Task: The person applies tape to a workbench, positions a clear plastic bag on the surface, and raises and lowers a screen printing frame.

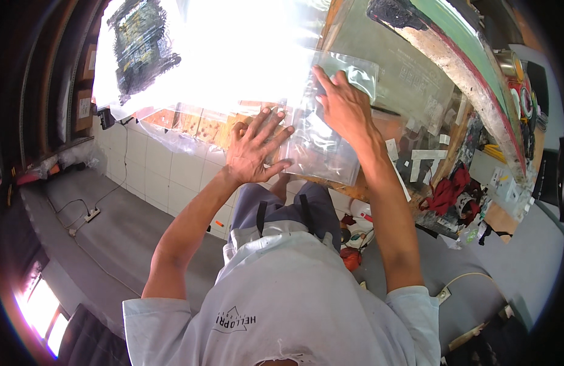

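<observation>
A clear plastic sleeve (pixel 321 143) lies flat on the worktable in front of me, glossy with reflections. My left hand (pixel 256 143) rests at the sleeve's left edge, open, its fingers spread. Upon the upper part of the sleeve is my right hand (pixel 346 107), the index finger stretched out and the other fingers partly bent. I see nothing held in either hand. Strong glare washes out the surface beyond the sleeve, so its far left corner is hard to make out.
A white sheet with a dark, smeared print (pixel 143 46) lies at the far left in the glare. A green panel with a worn edge (pixel 459 67) slants over the table's right side. Paper strips (pixel 427 155) and a red cloth (pixel 449 192) lie below it. A power strip (pixel 93 214) sits at left.
</observation>
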Action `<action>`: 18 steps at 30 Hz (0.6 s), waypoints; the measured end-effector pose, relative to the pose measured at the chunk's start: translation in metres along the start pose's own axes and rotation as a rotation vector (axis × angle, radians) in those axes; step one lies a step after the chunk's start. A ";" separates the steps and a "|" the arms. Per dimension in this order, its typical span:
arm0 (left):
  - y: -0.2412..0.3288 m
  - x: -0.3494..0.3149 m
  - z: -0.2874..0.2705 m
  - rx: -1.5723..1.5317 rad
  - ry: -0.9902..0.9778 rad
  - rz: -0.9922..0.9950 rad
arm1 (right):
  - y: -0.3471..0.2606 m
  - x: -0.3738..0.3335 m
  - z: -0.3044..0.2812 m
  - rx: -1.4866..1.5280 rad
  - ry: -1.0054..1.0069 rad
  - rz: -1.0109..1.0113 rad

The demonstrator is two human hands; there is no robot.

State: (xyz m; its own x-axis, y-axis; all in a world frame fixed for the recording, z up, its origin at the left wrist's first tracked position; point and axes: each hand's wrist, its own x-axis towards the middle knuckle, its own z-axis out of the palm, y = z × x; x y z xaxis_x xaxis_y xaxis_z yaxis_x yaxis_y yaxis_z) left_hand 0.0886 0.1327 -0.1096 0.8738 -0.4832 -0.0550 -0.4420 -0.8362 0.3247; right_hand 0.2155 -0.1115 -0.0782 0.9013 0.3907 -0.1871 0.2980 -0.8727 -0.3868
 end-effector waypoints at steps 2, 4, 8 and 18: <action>0.000 0.002 -0.001 0.005 -0.026 0.002 | -0.001 0.018 0.014 -0.071 0.015 -0.011; 0.001 0.001 -0.002 0.030 -0.036 -0.005 | -0.007 0.029 0.006 -0.067 -0.019 0.044; 0.001 0.001 -0.002 0.045 -0.042 -0.005 | -0.001 0.040 0.002 -0.017 -0.088 0.113; -0.001 -0.003 0.002 0.000 0.079 0.024 | -0.019 -0.065 -0.011 0.060 -0.055 0.126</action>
State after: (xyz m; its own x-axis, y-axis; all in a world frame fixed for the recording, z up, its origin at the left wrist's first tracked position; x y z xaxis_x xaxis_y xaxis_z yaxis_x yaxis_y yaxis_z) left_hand 0.0857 0.1341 -0.1117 0.8763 -0.4809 0.0278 -0.4629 -0.8246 0.3253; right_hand 0.1544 -0.1238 -0.0488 0.9114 0.2958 -0.2862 0.1626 -0.8976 -0.4098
